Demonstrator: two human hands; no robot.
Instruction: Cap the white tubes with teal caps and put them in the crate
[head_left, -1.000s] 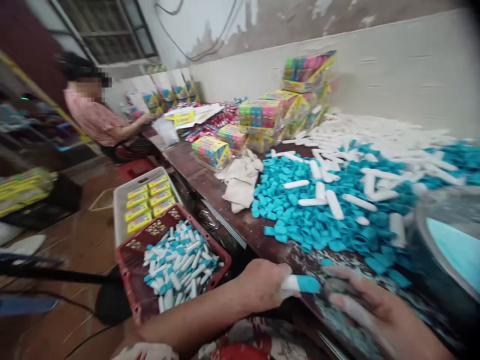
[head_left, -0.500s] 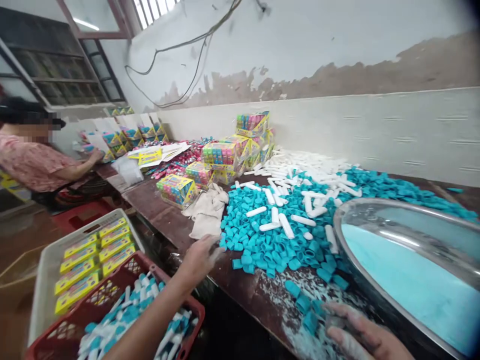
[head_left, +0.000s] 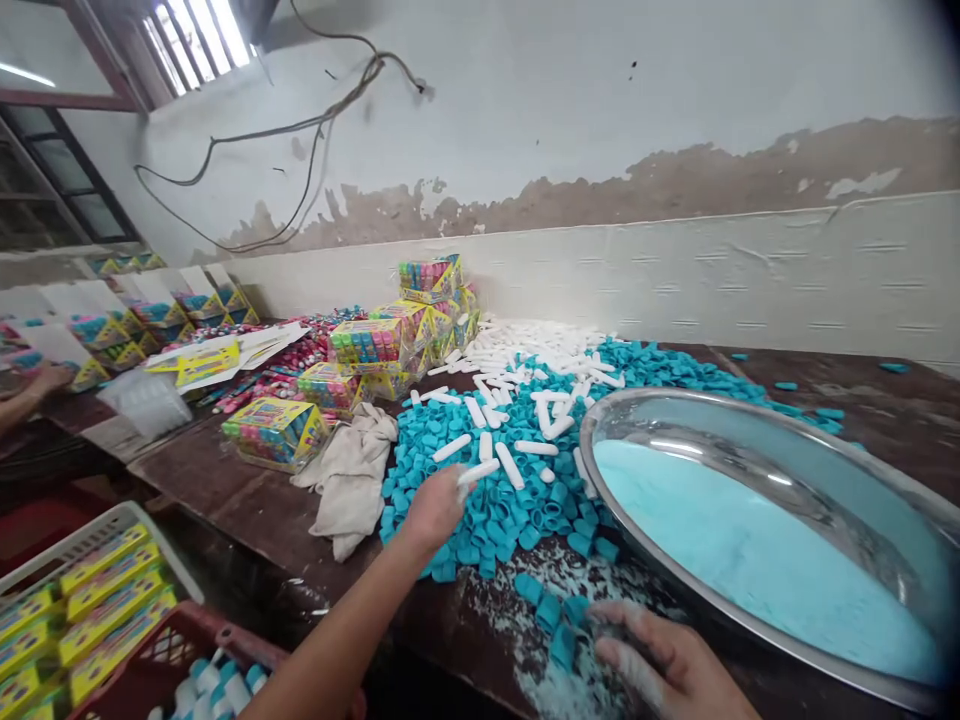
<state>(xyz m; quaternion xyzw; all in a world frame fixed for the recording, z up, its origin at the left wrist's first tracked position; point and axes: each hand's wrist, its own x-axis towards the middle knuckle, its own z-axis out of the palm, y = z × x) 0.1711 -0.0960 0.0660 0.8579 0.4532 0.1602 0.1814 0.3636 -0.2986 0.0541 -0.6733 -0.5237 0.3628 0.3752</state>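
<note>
My left hand (head_left: 436, 508) is closed on a white plastic stick (head_left: 480, 471) at the near edge of a heap of teal caps (head_left: 499, 545). The stick points up and to the right. More white sticks (head_left: 510, 466) lie on top of the caps. At the lower right my right hand (head_left: 667, 660) rests low by the table top, dusted with pale powder. Its thumb and fingers are curved but apart. Right by its fingertips is a small group of loose teal caps (head_left: 549, 612).
A large metal basin (head_left: 645, 560) of light-blue powder stands at the right. Left are a cloth (head_left: 352, 470) and packed display boxes (head_left: 274, 432). Below left, a red crate (head_left: 161, 655) holds teal-and-white pieces beside a white basket (head_left: 169, 550) of yellow boxes. Another person's arm (head_left: 34, 395) shows far left.
My left hand has moved from the table edge to the caps and now grips a white stick. The view has swung right. My right hand stays by the loose caps.
</note>
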